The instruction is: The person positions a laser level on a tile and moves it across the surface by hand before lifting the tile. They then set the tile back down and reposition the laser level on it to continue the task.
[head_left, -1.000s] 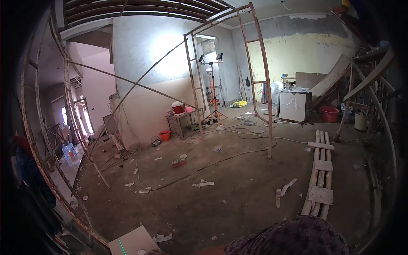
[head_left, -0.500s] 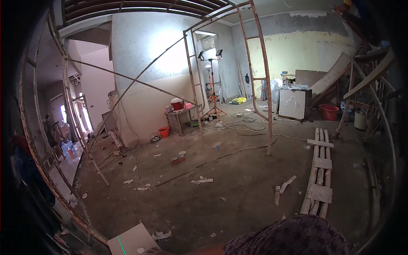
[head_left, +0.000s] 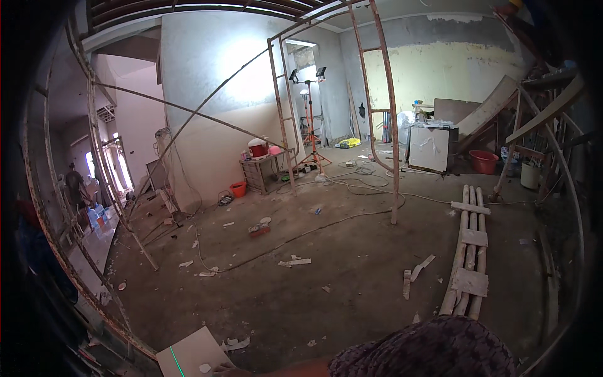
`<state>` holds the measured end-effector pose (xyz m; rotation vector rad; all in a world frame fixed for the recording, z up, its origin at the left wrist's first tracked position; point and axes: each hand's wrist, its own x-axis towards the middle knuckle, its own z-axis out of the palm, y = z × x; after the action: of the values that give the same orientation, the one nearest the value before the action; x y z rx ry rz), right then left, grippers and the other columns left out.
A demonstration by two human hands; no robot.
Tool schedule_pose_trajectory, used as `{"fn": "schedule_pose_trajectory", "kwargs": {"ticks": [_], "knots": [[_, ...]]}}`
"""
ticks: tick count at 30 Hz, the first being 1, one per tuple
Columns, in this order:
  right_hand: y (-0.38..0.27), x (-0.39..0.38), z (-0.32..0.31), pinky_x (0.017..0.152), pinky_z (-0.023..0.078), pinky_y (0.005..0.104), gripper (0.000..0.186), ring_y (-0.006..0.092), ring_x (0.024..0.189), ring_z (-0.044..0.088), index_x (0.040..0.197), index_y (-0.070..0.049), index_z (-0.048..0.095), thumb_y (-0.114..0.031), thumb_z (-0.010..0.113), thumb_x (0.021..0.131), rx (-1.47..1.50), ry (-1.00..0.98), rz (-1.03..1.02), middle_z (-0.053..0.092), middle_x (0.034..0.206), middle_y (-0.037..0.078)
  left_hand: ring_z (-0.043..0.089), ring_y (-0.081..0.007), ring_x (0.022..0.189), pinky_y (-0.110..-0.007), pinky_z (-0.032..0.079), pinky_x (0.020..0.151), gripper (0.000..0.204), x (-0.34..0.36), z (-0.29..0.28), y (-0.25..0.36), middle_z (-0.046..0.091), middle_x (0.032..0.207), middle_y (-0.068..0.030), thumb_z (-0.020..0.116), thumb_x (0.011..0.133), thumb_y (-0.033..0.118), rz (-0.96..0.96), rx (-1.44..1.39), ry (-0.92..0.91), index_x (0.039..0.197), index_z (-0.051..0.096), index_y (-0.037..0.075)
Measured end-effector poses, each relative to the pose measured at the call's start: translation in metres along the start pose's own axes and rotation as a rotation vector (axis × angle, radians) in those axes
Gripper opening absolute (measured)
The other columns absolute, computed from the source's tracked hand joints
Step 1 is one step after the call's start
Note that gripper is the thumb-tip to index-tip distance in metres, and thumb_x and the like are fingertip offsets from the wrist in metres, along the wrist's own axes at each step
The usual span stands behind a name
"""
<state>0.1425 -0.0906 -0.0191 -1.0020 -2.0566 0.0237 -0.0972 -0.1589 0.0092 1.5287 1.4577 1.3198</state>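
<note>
At the lower edge lies a pale flat board (head_left: 196, 353), crossed by a thin bright green line. My right hand (head_left: 227, 370) rests on the board's near right part, only its upper portion in the picture. Its fingers seem to lie flat and hold nothing that I can see. A small whitish patch or scrap (head_left: 205, 368) is on the board beside the fingertips. The bare forearm runs right to a dark patterned purple sleeve (head_left: 427, 349). My left hand does not show.
A rusty scaffold frame (head_left: 94, 157) stands at left, another scaffold leg (head_left: 394, 169) further right. Bamboo poles joined by short boards (head_left: 468, 257) lie at right. A cable (head_left: 295, 244) crosses the debris-strewn floor. Behind are a work-light stand (head_left: 309, 119) and a red tub (head_left: 483, 162).
The whole view has shifted slightly, with the room sliding a little left and up. My right hand stays on the board.
</note>
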Motion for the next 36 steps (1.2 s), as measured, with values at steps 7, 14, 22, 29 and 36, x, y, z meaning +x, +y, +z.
{"fn": "schedule_pose_trajectory", "kwargs": {"ticks": [7,14,22,29,36], "knots": [[-0.016,0.006,-0.031,0.102,0.045,0.0533,0.033,0.0377,0.113,0.060,0.094,-0.008,0.071,-0.023,0.076,0.066,0.049,-0.093,0.012,0.069,0.111,0.016,0.067,-0.0276,0.077,-0.038,0.056,0.070,0.014,0.000,0.003,-0.001,0.071,0.087,-0.0067,0.079,0.081,0.017,-0.004,-0.005,-0.001,0.090,0.072,0.009],[-0.014,0.005,-0.030,0.107,0.043,0.0528,0.040,0.0389,0.117,0.059,0.100,-0.006,0.072,-0.025,0.078,0.065,0.023,-0.131,0.005,0.068,0.116,0.018,0.068,-0.0277,0.078,-0.039,0.056,0.071,0.014,0.004,0.006,0.000,0.071,0.089,-0.0071,0.079,0.081,0.016,-0.002,-0.009,-0.006,0.090,0.073,0.009],[-0.010,0.005,-0.024,0.103,0.044,0.0542,0.038,0.0404,0.109,0.061,0.096,-0.006,0.072,-0.027,0.080,0.064,0.078,-0.116,0.022,0.069,0.109,0.018,0.068,-0.0279,0.080,-0.039,0.056,0.072,0.013,0.005,0.008,0.000,0.071,0.090,-0.0075,0.079,0.080,0.015,-0.001,-0.017,-0.011,0.091,0.074,0.008],[0.003,-0.004,-0.001,0.097,0.046,0.0548,0.034,0.0402,0.104,0.061,0.090,-0.007,0.071,-0.025,0.079,0.062,0.081,0.137,-0.032,0.068,0.104,0.019,0.068,-0.0281,0.082,-0.039,0.057,0.073,0.013,0.007,0.012,0.002,0.071,0.091,-0.0079,0.079,0.080,0.014,0.009,-0.026,-0.020,0.091,0.074,0.008],[-0.008,0.003,-0.012,0.095,0.047,0.0538,0.033,0.0395,0.102,0.062,0.088,-0.005,0.071,-0.024,0.078,0.062,0.099,0.048,-0.002,0.069,0.104,0.019,0.069,-0.0282,0.083,-0.040,0.057,0.074,0.013,0.009,0.011,-0.004,0.071,0.093,-0.0082,0.080,0.080,0.013,0.007,-0.033,-0.018,0.091,0.075,0.008]]}}
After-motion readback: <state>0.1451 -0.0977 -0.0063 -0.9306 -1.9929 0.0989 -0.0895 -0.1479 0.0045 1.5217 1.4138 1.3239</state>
